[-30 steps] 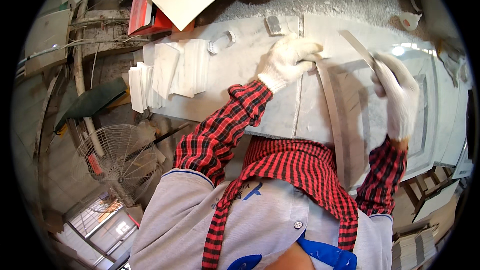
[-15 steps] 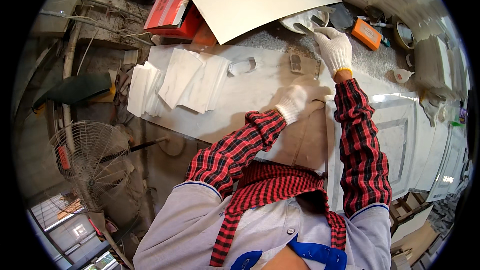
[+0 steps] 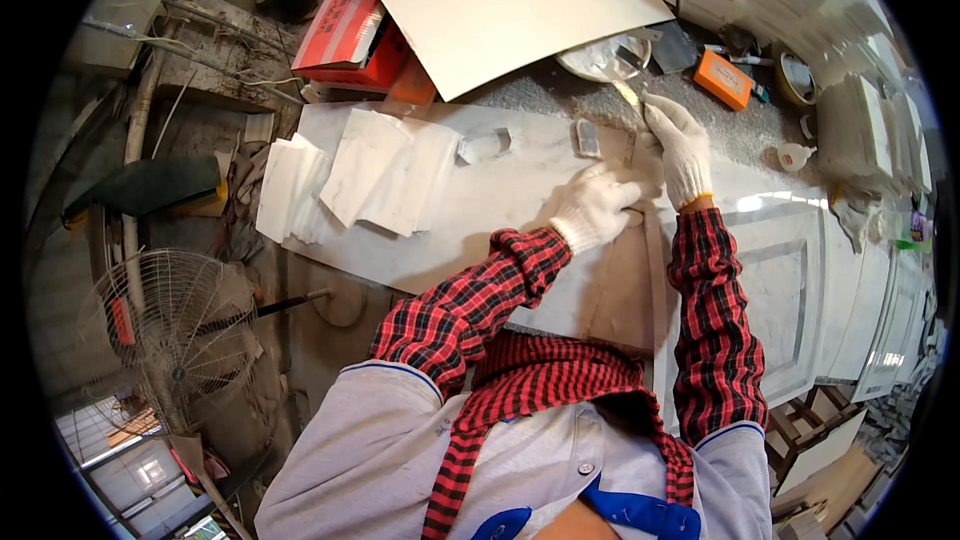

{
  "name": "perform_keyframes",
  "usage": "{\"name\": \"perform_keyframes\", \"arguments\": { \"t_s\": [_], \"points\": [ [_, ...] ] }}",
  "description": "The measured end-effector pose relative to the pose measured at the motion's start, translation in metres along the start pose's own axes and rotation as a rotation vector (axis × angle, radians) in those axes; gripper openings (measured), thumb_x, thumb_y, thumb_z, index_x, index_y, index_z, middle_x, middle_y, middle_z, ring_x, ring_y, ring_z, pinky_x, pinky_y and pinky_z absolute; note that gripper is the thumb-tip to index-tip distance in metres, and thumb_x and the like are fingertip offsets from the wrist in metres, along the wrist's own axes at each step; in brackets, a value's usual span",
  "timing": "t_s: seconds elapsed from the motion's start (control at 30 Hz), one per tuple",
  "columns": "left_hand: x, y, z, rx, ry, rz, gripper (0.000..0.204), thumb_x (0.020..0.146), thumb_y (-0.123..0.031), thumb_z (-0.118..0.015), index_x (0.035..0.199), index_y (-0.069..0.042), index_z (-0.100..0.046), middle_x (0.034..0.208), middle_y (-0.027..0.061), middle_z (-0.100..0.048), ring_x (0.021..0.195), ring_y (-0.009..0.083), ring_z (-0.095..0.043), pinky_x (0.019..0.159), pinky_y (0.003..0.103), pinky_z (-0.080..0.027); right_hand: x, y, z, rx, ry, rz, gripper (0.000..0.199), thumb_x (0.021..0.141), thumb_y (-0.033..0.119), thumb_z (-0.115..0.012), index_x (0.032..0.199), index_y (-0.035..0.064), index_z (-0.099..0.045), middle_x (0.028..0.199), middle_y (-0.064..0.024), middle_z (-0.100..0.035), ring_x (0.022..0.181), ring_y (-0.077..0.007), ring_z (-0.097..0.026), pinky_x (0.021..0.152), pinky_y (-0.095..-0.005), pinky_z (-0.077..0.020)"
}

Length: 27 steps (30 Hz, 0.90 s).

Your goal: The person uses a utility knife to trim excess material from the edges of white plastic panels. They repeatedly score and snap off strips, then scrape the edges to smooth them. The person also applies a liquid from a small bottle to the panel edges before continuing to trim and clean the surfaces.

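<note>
Left hand (image 3: 597, 206): gloved, curled, pressing flat on marble slab (image 3: 520, 190).
Right hand (image 3: 680, 145): gloved, pinching thin stick (image 3: 630, 95) beyond slab's far edge.

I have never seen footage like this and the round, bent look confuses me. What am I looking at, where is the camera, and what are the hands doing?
The camera sits on a person's head and looks down, so its wide lens bends straight edges. Both forearms wear red checked sleeves and white gloves. The left hand rests on a pale stone slab. The right hand reaches forward, holding a thin tool whose kind I cannot tell. Folded white cloths lie on the slab; an orange box sits beyond.
</note>
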<state>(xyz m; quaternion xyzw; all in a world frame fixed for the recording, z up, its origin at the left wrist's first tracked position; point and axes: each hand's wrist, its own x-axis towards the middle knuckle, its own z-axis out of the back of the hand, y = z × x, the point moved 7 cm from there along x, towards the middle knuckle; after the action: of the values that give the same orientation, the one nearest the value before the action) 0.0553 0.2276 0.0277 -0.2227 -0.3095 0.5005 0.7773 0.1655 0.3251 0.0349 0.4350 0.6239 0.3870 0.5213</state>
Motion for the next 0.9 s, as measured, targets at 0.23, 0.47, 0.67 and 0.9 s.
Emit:
{"name": "perform_keyframes", "arguments": {
  "t_s": [0.23, 0.47, 0.67, 0.9],
  "points": [
    [0.006, -0.008, 0.015, -0.044, 0.024, -0.077, 0.035, 0.076, -0.015, -0.071, 0.110, -0.009, -0.070, 0.102, 0.0089, -0.071, 0.102, 0.0286, -0.063, 0.092, 0.040, -0.051, -0.086, 0.003, 0.074, -0.038, -0.089, -0.006, 0.030, 0.096, 0.019, -0.067, 0.121, 0.0017, -0.069, 0.087, -0.0014, -0.068, 0.068, -0.0043, -0.056, 0.061, -0.0187, -0.0441],
    [0.003, 0.005, 0.001, -0.178, 0.045, -0.046, 0.038, 0.079, -0.012, -0.070, 0.116, -0.008, -0.068, 0.100, 0.0030, -0.076, 0.101, 0.0217, -0.064, 0.094, 0.035, -0.047, -0.174, -0.016, 0.126, -0.153, -0.223, -0.106, 0.026, 0.096, 0.016, -0.065, 0.117, 0.0009, -0.070, 0.085, -0.0010, -0.067, 0.067, -0.0036, -0.055, 0.060, -0.0165, -0.0427],
    [0.006, 0.000, 0.003, -0.159, 0.099, -0.028, 0.039, 0.079, -0.012, -0.072, 0.118, -0.007, -0.068, 0.105, 0.0046, -0.075, 0.100, 0.0201, -0.066, 0.096, 0.034, -0.046, -0.179, -0.026, 0.116, -0.263, -0.222, -0.092, 0.022, 0.096, 0.012, -0.064, 0.113, -0.0008, -0.071, 0.084, -0.0006, -0.067, 0.066, -0.0046, -0.056, 0.060, -0.0194, -0.0445],
    [0.006, 0.005, -0.001, -0.211, 0.077, -0.007, 0.036, 0.078, -0.010, -0.073, 0.113, -0.004, -0.069, 0.108, 0.0063, -0.074, 0.099, 0.0192, -0.069, 0.096, 0.034, -0.046, -0.169, -0.010, 0.099, -0.696, -0.185, 0.308, 0.017, 0.092, 0.007, -0.065, 0.107, 0.0029, -0.072, 0.087, -0.0085, -0.071, 0.071, -0.0154, -0.065, 0.067, -0.0276, -0.0505]
  ]
}}
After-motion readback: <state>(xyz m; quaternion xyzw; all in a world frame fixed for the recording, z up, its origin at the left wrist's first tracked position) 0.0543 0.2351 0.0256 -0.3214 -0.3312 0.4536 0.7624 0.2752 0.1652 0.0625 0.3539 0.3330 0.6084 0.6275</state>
